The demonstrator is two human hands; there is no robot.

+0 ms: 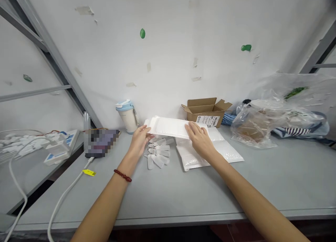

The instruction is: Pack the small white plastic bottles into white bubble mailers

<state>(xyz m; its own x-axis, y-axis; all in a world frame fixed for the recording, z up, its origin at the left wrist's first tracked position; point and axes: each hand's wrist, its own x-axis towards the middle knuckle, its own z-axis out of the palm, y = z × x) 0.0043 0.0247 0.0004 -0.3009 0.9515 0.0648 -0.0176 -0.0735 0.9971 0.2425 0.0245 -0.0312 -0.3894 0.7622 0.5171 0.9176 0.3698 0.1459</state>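
A white bubble mailer [170,126] is held up above the desk, tilted, with its broad face partly toward me. My left hand [138,140] grips its left end between thumb and fingers. My right hand [200,140] is closed over its right part, fingers lying on the upper face and the thumb hidden. Another white bubble mailer [225,151] lies flat on the desk beneath my right hand; whether it is one or a stack I cannot tell. Below the raised mailer, several small whitish tags with strings [159,158] lie fanned out near my left hand.
An open cardboard box [207,111] and a cream tumbler with a blue lid [128,116] stand by the wall. A clear plastic bag [256,128] and blue cloth lie at right. A dark, pixelated phone-like device [102,144], white cable [68,189] and power strip [63,149] are at left.
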